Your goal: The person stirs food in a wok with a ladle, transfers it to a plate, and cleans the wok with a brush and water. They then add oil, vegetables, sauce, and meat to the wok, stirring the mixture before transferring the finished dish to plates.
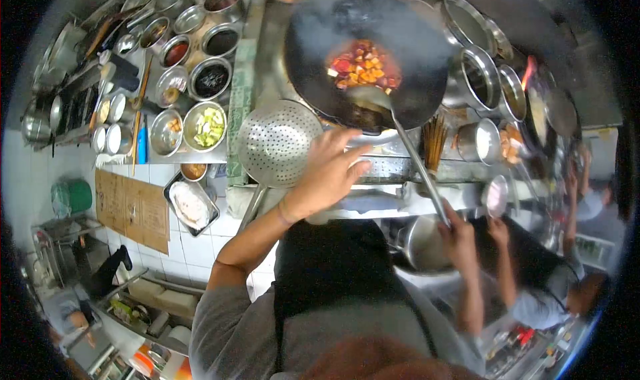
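The right hand (459, 237) is closed around the handle end of a long ladle (417, 157), its fingers wrapped on the shaft. Ahead of that grip, the ladle's bowl dips into a black wok (303, 50), just beside a heap of diced orange and red food (367, 65); smoke hangs over the wok. The left hand (333, 170) is open, fingers spread, holding nothing, at the near edge of the wok. Just beyond its fingers, to the left, lies a perforated strainer (279, 140), its handle running back near the left wrist.
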`<state>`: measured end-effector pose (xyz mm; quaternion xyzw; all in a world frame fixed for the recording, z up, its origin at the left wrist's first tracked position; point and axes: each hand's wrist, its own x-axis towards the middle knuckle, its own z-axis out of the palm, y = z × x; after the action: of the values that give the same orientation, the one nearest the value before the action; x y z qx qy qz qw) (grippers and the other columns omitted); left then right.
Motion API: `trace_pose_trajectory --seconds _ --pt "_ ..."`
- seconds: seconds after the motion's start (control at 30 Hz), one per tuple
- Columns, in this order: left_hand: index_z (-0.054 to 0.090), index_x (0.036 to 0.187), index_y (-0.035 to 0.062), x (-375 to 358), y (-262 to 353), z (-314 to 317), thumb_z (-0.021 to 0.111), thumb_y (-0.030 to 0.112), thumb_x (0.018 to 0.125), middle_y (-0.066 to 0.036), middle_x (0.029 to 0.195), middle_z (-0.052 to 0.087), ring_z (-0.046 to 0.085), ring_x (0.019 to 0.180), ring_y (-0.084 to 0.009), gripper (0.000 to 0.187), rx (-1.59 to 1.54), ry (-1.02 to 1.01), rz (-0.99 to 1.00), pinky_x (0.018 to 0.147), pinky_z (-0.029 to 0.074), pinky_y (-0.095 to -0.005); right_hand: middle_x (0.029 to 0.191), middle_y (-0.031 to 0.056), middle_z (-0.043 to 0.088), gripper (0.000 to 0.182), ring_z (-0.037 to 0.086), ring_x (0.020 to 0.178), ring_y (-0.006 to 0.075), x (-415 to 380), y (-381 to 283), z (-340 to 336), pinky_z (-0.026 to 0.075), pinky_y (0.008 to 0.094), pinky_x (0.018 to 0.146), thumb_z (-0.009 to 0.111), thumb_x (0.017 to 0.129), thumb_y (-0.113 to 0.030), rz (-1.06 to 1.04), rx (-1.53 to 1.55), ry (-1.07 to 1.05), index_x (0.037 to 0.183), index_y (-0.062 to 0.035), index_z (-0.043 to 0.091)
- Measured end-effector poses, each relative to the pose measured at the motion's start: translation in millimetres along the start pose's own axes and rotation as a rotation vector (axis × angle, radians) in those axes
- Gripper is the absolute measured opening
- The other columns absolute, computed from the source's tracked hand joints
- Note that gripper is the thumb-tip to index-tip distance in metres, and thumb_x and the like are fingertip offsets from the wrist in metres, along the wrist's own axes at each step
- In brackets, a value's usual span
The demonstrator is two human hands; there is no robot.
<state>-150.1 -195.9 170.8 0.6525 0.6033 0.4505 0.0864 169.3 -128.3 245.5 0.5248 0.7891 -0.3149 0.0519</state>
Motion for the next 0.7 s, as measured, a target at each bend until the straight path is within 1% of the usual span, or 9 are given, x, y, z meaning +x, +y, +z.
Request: trace_pose_trajectory --seconds 0.1,0.23,0.27,0.33,0.37,0.43,0.53,0.67,0.7 --pt "0.065 0.105 0.0045 16 -13 29 0.064 0.029 0.087 -0.011 0.093 0.058 0.055 0.084 -0.0275 0.031 0.243 0.121 0.015 0.072 0.045 -0.0397 0.12 0.0281 0.059 0.046 0.061 0.111 0.0314 42 11 41 0.049 0.0318 0.087 0.057 0.089 -0.001 -0.033 0.104 0.165 0.134 -0.001 0.048" --pt "0.064 0.084 0.0029 29 -24 43 0.064 0.029 0.086 -0.011 0.083 0.06 0.055 0.08 -0.031 0.027 0.159 0.003 -0.117 0.069 0.045 -0.0428 0.118 0.0311 0.059 0.045 0.059 0.114 0.033 66 38 91 0.048 0.0351 0.09 0.055 0.092 -0.005 -0.316 0.211 0.47 0.135 0.0014 0.045" --pt "0.063 0.081 0.0027 29 -28 50 0.064 0.028 0.086 -0.012 0.08 0.06 0.055 0.078 -0.0315 0.026 0.168 0.011 -0.122 0.068 0.045 -0.043 0.115 0.0307 0.06 0.046 0.063 0.108 0.0301 62 40 94 0.048 0.0348 0.089 0.056 0.092 -0.006 -0.073 0.326 0.307 0.136 0.0009 0.045" --pt "0.062 0.077 0.0022 28 -31 62 0.064 0.027 0.086 -0.013 0.074 0.059 0.055 0.075 -0.0327 0.026 0.184 0.009 -0.12 0.067 0.044 -0.0434 0.115 0.0289 0.061 0.047 0.063 0.104 0.0267 72 42 89 0.048 0.0336 0.088 0.057 0.092 -0.008 0.093 0.279 0.138 0.136 0.0017 0.044" --pt "0.06 0.072 0.0016 28 -23 62 0.065 0.023 0.086 -0.014 0.07 0.059 0.055 0.072 -0.0339 0.026 0.182 0.083 -0.09 0.066 0.044 -0.0437 0.116 0.0268 0.062 0.049 0.063 0.103 0.0247 85 56 93 0.048 0.0332 0.087 0.058 0.092 -0.01 -0.14 0.403 0.246 0.137 0.0024 0.044" --pt "0.059 0.071 0.0019 27 -5 59 0.065 0.021 0.086 -0.015 0.07 0.058 0.054 0.071 -0.0351 0.025 0.167 0.047 -0.118 0.066 0.043 -0.0444 0.116 0.0252 0.063 0.046 0.063 0.103 0.0246 100 56 65 0.048 0.0341 0.087 0.057 0.093 -0.011 -0.205 0.335 0.375 0.135 0.0033 0.045" --pt "0.059 0.073 0.0012 36 4 65 0.064 0.018 0.086 -0.016 0.071 0.057 0.053 0.072 -0.0356 0.022 0.176 0.05 -0.149 0.067 0.042 -0.0446 0.116 0.0254 0.062 0.044 0.063 0.103 0.0285 161 33 -5 0.048 0.0368 0.088 0.053 0.094 -0.011 -0.548 0.311 0.642 0.135 0.0016 0.045" --pt "0.061 0.078 -0.0004 33 -3 84 0.064 0.014 0.085 -0.016 0.074 0.057 0.052 0.076 -0.0348 0.016 0.217 0.096 -0.13 0.069 0.042 -0.0445 0.095 0.0274 0.065 0.06 0.066 0.086 0.0349 270 11 -86 0.051 0.0383 0.079 0.054 0.09 -0.02 -0.233 0.093 0.62 0.141 0.0049 0.034" --pt "0.064 0.097 -0.0002 29 -1 84 0.062 0.007 0.085 -0.017 0.091 0.06 0.053 0.088 -0.0347 0.014 0.222 0.012 -0.195 0.078 0.043 -0.0429 0.093 0.0281 0.065 0.055 0.065 0.083 0.0384 310 20 -96 0.051 0.0405 0.076 0.053 0.087 -0.018 -0.309 0.048 0.67 0.135 0.0064 0.039"
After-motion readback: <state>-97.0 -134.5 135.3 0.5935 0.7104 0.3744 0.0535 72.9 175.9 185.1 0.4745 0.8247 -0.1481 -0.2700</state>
